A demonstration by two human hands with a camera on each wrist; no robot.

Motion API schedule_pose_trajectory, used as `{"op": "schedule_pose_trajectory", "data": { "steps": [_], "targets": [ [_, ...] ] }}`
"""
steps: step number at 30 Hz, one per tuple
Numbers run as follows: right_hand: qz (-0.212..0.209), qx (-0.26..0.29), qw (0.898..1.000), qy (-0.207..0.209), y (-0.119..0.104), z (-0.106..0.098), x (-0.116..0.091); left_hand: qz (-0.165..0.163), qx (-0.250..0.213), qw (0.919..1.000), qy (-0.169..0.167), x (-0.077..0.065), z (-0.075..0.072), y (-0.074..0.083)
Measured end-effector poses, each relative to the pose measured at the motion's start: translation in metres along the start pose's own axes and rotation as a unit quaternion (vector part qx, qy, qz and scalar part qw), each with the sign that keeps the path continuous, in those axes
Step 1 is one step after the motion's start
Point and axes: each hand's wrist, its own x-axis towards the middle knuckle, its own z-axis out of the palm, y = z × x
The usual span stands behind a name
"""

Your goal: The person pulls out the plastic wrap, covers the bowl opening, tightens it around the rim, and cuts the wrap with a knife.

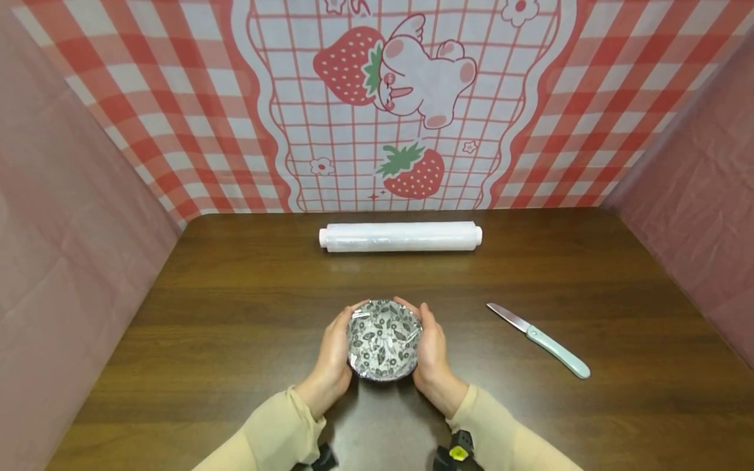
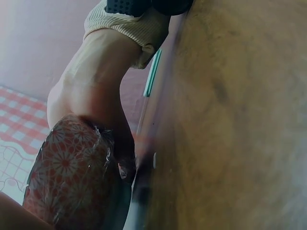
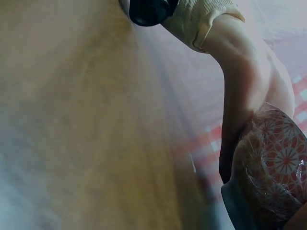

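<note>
Both hands hold a bowl (image 1: pixel 384 340) between them, low over the table's middle. Its inside has a dark leaf pattern, and shiny clear cling film covers it. In the left wrist view, red flower patterns show on the bowl's outer wall (image 2: pixel 64 163), with film creased against it. My left hand (image 1: pixel 334 353) curls round the bowl's left side. Round its right side curls my right hand (image 1: pixel 432 353), which the left wrist view also shows. The far fingertips are partly hidden behind the bowl. Whether the bowl touches the table cannot be told.
A roll of cling film (image 1: pixel 400 237) lies crosswise at the back of the brown wooden table (image 1: pixel 235 314). To the right lies a knife (image 1: pixel 556 350) with a pale green handle, its blade pointing back left. A strawberry-patterned cloth (image 1: pixel 406 85) hangs behind, with pink cloth at both sides.
</note>
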Motion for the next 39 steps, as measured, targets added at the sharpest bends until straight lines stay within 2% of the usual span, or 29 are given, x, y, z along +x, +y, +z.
{"op": "schedule_pose_trajectory", "data": {
  "steps": [6,13,17,24,39],
  "targets": [
    [0.008,0.026,0.999,-0.029,-0.005,0.002,0.005,0.004,-0.019,0.9994,-0.030,0.005,-0.002,0.002],
    [0.015,0.040,0.999,-0.017,-0.006,0.004,0.009,-0.009,-0.037,0.9983,-0.044,0.006,-0.005,0.007],
    [0.013,0.038,0.999,-0.014,-0.008,0.004,0.014,-0.013,-0.040,0.9986,-0.033,0.009,-0.005,0.010],
    [0.023,0.025,0.999,0.000,-0.008,0.004,0.023,-0.025,-0.044,0.9987,0.009,0.016,-0.004,0.009],
    [0.023,0.022,0.999,0.009,-0.013,-0.002,0.043,-0.039,-0.074,0.9961,0.026,0.035,0.006,0.008]
  ]
}}
